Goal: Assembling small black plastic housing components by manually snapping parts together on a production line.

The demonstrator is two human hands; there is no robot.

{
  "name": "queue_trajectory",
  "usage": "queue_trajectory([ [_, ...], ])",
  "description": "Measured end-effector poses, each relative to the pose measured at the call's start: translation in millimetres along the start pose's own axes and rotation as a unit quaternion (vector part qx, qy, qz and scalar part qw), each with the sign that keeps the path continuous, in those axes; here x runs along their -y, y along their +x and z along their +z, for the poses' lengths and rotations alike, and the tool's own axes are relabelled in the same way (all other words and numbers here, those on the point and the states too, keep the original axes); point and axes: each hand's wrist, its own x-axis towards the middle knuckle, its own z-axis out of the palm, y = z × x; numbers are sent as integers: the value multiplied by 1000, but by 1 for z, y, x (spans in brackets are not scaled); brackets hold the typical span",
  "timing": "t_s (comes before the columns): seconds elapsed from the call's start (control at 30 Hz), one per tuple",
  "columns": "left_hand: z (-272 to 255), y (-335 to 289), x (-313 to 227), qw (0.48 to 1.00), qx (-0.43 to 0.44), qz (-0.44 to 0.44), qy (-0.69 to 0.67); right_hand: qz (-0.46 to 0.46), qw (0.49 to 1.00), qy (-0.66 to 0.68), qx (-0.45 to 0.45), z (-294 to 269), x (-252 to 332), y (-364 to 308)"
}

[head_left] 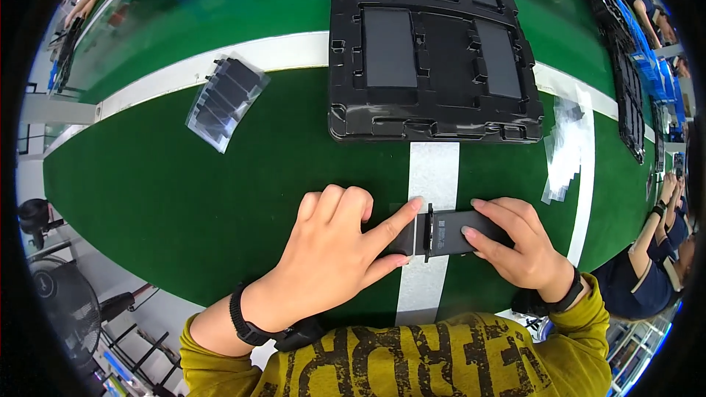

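While the flat dark part (448,232) lies on the white stripe (432,176) of the green table (184,191), just before the person, both hands press on it: the left hand (334,254) with its forefinger stretched onto its left end, the right hand (518,246) with fingers flat on its right end. Neither grips it. Behind, the black tray (434,51) already has several such parts in its pockets, but one pocket looks empty. A clear bag of dark parts (224,99) lies to the left, so I judge the work is midway.

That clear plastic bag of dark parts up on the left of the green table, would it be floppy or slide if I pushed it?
The clear bag of dark flat parts probably flexes when lifted: its film looks thin and crinkled. It lies flat, so rolling or tipping seems unlikely. The glossy film may slide easily on the green table if pushed, though the table's texture might add grip.
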Motion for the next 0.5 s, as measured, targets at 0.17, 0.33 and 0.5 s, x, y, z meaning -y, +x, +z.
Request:
queue_trajectory([
  [0.17, 2, 0, -1, 1000, -4, -4, 6, 5, 1000, -1, -13, 3, 2, -5],
  [0.33, 0, 3, -2, 1000, 6, -8, 7, 9, 1000, -8, -23, 5, 1, -6],
  [0.5, 0, 3, -1, 1000, 6, -9, 10, 9, 1000, -1, -21, 6, 1, -4],
])
